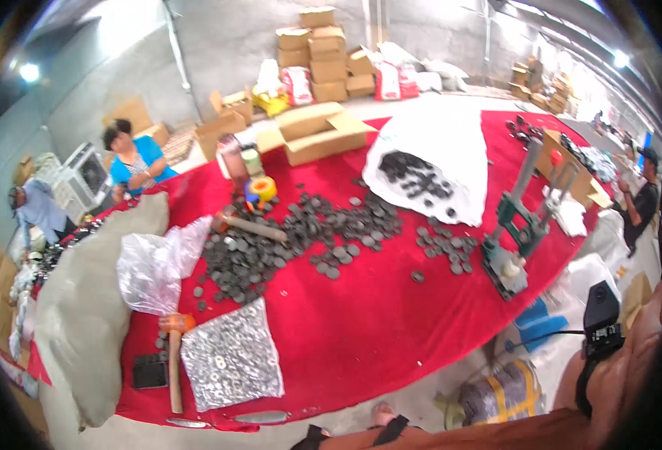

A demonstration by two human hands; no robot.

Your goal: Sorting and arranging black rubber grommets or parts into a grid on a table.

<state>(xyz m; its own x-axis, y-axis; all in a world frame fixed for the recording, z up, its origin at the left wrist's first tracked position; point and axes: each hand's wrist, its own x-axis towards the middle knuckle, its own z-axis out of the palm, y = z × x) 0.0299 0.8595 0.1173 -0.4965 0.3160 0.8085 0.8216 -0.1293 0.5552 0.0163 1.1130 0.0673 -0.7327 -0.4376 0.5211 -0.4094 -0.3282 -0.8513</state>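
Observation:
Neither of my hands shows. Part of my right arm (571,401) comes in at the lower right, with a black strapped-on device (603,330) by it. The device is beside the table's right edge, apart from the things on the red cloth (361,322). A big heap of dark round discs (244,262) spreads over the middle, with a wooden-handled hammer (254,227) lying on it. A green hand press (517,225) stands at the right, near a smaller group of discs (447,247). At the front left lie an orange-headed mallet (174,367) and a clear bag of small shiny rings (233,356).
A white sack (462,165) bearing black pieces lies at the back. An open carton (323,142) and a yellow tape roll (262,189) stand behind the heap. A grey-green sack (94,300) covers the left edge. Co-workers (137,159) are at the far left and right.

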